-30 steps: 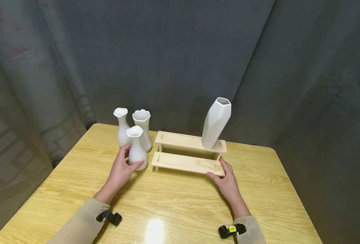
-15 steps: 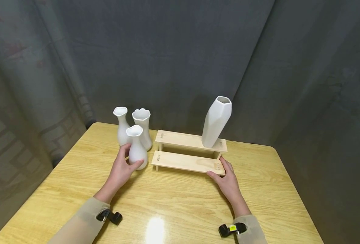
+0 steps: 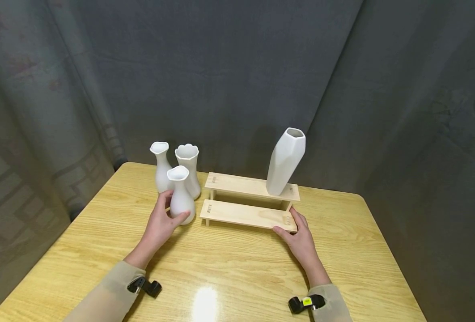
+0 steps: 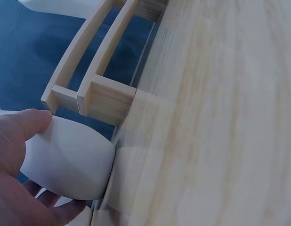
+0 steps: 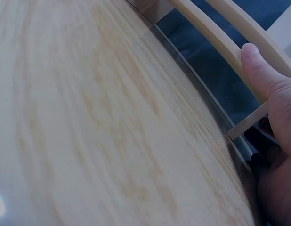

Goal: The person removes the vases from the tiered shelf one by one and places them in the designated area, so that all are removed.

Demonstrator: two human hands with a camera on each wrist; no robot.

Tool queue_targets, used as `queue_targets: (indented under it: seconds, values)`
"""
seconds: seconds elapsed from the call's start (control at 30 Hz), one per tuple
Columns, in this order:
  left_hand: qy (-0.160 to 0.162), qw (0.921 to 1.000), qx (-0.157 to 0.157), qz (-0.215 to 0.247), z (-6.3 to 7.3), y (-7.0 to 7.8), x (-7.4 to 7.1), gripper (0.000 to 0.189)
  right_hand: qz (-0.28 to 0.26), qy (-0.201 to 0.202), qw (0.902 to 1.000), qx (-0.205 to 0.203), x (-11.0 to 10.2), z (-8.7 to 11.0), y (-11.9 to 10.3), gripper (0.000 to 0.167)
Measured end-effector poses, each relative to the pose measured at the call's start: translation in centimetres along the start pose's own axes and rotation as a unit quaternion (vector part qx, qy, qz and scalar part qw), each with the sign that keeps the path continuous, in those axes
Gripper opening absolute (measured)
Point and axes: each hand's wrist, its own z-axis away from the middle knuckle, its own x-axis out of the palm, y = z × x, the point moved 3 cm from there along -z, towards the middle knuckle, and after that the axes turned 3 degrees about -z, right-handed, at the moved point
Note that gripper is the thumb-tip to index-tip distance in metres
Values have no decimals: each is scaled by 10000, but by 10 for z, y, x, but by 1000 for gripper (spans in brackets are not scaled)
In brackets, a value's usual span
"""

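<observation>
Nothing has visibly moved: the left hand [image 3: 161,220] holds the white, wavy-rimmed, bulbous ceramic vase [image 3: 182,203], upright on the wood-grained surface [image 3: 229,273] just left of the pale wooden two-tier stand [image 3: 241,214]; the right hand [image 3: 301,239], farther from the vase, grips the stand's lower right end.

The table [image 3: 237,268] carries three vases [image 3: 181,197] and a stand [image 3: 243,213].
</observation>
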Motion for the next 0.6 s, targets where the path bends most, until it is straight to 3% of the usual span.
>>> queue_targets:
  seconds: [0.17, 0.3, 0.47, 0.6]
  values:
    - [-73, 9999, 39, 65, 0, 1, -1, 87, -38, -8, 10000, -28, 0, 0, 0, 104]
    - [1, 9998, 162, 100, 0, 12, -7, 98, -91, -23, 9999, -61, -1, 0, 0, 103]
    - [457, 9981, 415, 23, 2, 39, -23, 106, -29, -33, 10000, -26, 0, 1, 0, 103]
    - [970, 9906, 881, -381, 0, 68, -35, 110, 40, -23, 10000, -31, 0, -1, -1, 103]
